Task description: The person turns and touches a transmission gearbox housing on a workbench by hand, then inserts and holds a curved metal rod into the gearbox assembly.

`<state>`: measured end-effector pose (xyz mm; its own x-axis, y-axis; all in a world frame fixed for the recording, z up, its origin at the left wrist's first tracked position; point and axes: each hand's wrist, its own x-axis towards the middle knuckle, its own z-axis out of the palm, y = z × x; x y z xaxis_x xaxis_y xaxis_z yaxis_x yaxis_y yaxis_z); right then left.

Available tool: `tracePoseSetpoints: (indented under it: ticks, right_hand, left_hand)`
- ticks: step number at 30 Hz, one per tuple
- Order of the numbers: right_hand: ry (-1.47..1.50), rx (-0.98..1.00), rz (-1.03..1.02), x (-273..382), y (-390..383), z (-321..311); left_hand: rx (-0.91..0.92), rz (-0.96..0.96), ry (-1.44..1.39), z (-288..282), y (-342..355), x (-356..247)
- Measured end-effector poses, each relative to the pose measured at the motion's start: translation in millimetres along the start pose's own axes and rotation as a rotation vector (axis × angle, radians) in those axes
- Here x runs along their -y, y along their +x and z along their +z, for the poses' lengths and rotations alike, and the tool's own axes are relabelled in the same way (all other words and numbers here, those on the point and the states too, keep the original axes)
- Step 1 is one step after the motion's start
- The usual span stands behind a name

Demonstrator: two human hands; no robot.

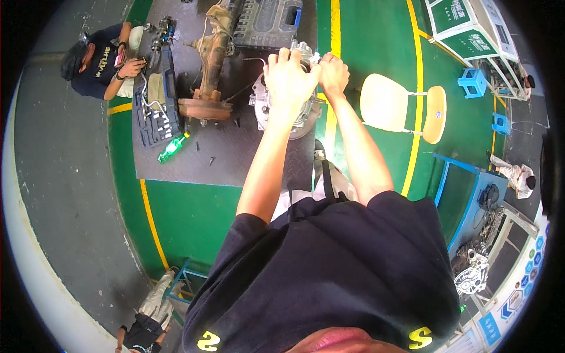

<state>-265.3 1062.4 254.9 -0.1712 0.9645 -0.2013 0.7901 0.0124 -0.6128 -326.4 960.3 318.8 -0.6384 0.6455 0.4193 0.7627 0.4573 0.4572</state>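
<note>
A silver metal housing point(261, 112) with a round base sits at the right edge of the dark steel bench point(159, 165). My left hand point(288, 79) grips its top with bent fingers, covering much of it. My right hand point(334, 73) is closed at the upper right side of the housing; what its fingers hold is hidden. A small fitting point(303, 52) shows just above my hands. To the left lie a rusty axle with drum point(205, 109) and, behind, a grey-blue plastic case point(265, 26).
A co-worker point(94, 65) handles parts at the bench's left, beside an open tool case point(150, 117) and green bottle point(173, 147). A wooden chair point(382, 100) stands right of the bench, blue stools point(471, 82) farther right. Other people point(150, 317) are at the lower left and far right point(518, 176).
</note>
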Motion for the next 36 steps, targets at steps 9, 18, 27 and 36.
tracePoseSetpoints:
  ticks: [9, 18, 27, 36]
  right_hand:
    - [-0.02, -0.101, -0.099, -5.7, 0.7, 3.2]
    - [-0.006, -0.006, -0.066, -0.2, 2.7, 5.1]
    - [-0.101, 0.138, -0.839, -37.8, -23.8, -53.8]
    - [-0.53, 0.168, -0.93, -14.4, 3.0, -42.6]
  left_hand:
    - [0.146, -0.003, 0.02, -8.0, 2.3, -4.1]
    - [0.012, 0.06, 0.063, -1.6, 1.8, 6.7]
    - [-0.066, -0.219, -0.719, -26.6, -39.8, 58.5]
    - [-0.16, -1.039, -0.42, -34.9, -232.2, 91.8]
